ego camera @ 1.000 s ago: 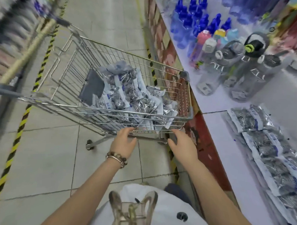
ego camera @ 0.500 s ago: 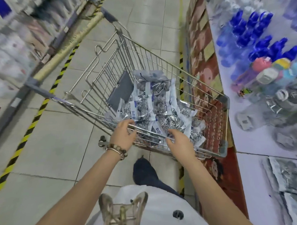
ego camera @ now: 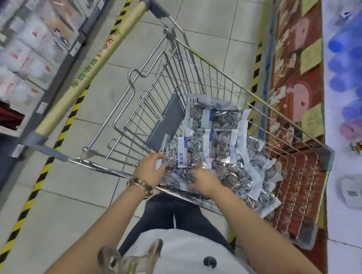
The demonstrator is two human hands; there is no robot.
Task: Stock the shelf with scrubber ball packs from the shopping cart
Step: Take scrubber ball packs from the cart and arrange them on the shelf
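roughly: shopping cart [ego camera: 166, 122], steel wire and grey plastic. scrubber ball packs [ego camera: 226, 154], glossy clear film over coiled metal balls, heaped at the end opposite its handle [ego camera: 92, 72]. top pack [ego camera: 181, 155], blue label strip, long axis pointing away from the person, just ahead of both hands. left hand [ego camera: 149, 169], nearer, fingers spread on its edge. right hand [ego camera: 203, 178], blurred; grasp cannot be told.

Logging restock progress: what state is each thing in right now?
shopping cart, standing beside the shelf, loaded.
scrubber ball packs, heaped in the cart's basket.
left hand, fingers spread on the blue-labelled pack.
right hand, fingers curled into the heap; grip unclear.
grey seat flap, folded against the wire back.
blue bottles, on the shelf, blurred.
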